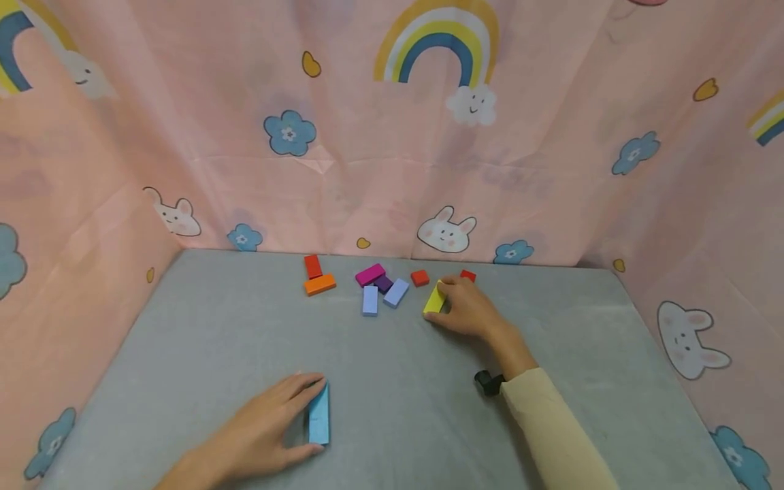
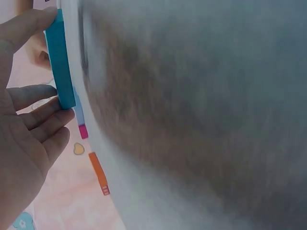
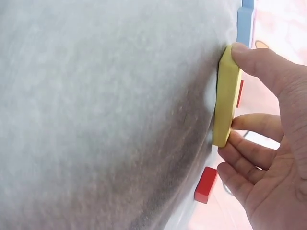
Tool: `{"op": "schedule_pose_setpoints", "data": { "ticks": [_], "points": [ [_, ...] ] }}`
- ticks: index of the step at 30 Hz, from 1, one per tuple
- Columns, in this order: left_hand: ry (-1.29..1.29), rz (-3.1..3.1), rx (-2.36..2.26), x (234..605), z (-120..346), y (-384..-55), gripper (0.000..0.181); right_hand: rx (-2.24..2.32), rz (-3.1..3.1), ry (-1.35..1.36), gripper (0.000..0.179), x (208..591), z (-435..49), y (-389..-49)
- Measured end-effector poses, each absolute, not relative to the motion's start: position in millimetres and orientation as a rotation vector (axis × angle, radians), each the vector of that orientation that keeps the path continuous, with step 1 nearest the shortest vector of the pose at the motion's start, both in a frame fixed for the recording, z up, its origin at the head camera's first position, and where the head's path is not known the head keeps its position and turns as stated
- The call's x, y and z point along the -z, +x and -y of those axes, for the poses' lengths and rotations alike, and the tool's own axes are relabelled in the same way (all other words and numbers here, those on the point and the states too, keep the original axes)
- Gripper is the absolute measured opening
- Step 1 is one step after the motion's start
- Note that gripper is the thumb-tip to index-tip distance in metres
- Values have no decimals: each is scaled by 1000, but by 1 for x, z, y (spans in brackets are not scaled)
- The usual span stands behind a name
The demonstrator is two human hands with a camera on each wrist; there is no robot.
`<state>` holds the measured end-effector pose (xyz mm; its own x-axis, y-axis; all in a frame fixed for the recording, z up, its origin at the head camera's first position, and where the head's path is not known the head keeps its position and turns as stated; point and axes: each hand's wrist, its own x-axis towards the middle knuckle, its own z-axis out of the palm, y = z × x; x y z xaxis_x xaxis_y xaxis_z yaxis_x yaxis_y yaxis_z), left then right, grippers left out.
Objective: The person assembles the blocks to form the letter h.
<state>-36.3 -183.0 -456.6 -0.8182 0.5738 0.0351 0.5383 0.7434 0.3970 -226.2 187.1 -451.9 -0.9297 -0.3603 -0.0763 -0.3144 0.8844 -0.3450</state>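
Note:
Near the front of the table, my left hand [image 1: 263,425] holds a light blue block [image 1: 319,415] by its two ends, thumb at the near end and fingers at the far one. The left wrist view shows this block [image 2: 60,60] between thumb and fingertips. Farther back on the right, my right hand [image 1: 468,306] pinches a yellow block [image 1: 434,299] lengthwise. In the right wrist view the thumb is at one end of the yellow block [image 3: 227,96] and the fingertips are at the other. A red block [image 1: 468,275] shows partly behind the right hand, and another red block [image 1: 420,278] lies left of it.
Toward the back of the grey table [image 1: 245,354] lie a red block [image 1: 312,266], an orange block [image 1: 320,284], a magenta block [image 1: 370,274], a dark purple block [image 1: 383,284] and two periwinkle blocks, one upright in view [image 1: 370,301]. A pink printed curtain [image 1: 367,190] encloses the back and sides.

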Motion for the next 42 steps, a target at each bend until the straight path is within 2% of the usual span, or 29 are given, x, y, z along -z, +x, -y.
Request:
{"op": "schedule_pose_setpoints", "data": {
  "ticks": [10,28,42],
  "points": [
    [1029,-2880,-581,461,177,-22,84,595,-2907,-599,74,451,-171,-214],
    [1084,-2795,-529,467,167,-14,85,705,-2834,-648,70,439,-134,-176],
    [1160,-2901,-486,479,164,-8,85,748,-2807,-884,72,436,-97,-152]
  ]
}}
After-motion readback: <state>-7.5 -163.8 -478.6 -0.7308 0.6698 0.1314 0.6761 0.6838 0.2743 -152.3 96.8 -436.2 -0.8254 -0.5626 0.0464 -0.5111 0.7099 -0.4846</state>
